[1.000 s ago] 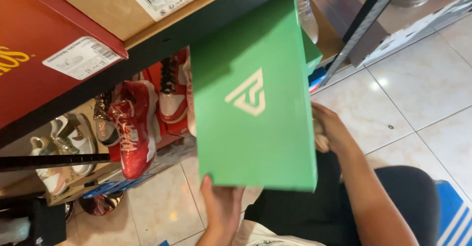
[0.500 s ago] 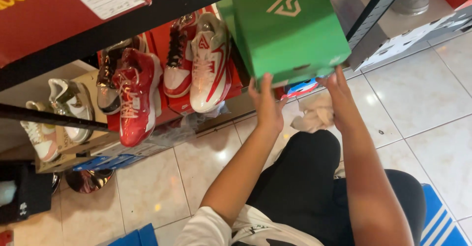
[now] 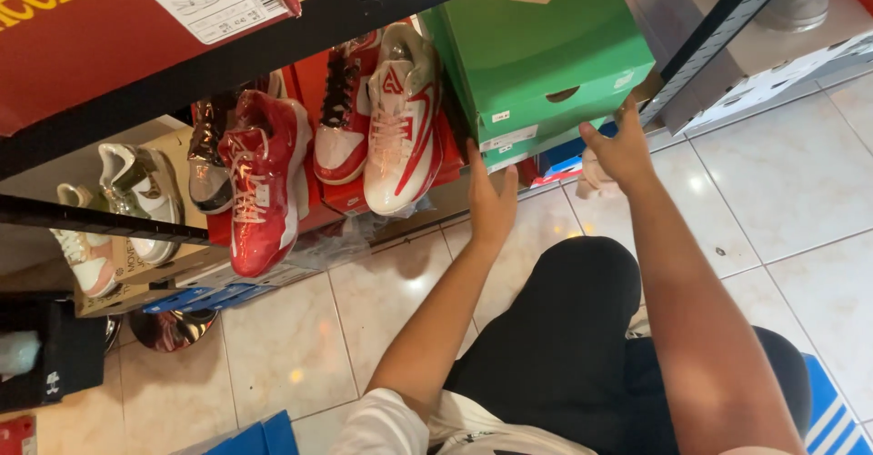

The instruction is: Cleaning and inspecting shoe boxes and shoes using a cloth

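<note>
Both hands, left hand [image 3: 491, 202] and right hand [image 3: 621, 149], grip green shoebox [image 3: 536, 50] by near end, sliding it onto shelf beside red-white sneaker [image 3: 400, 119]; next: push square.

Black shelf [image 3: 300, 41]: green shoebox [image 3: 536, 50], red-white sneakers [image 3: 400, 114].

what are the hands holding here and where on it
Both hold the green shoebox by its near end: the left hand at the lower left corner, the right hand under the lower right edge.

One green box [image 3: 536, 50], two hands, six shoes (some partly hidden).
</note>
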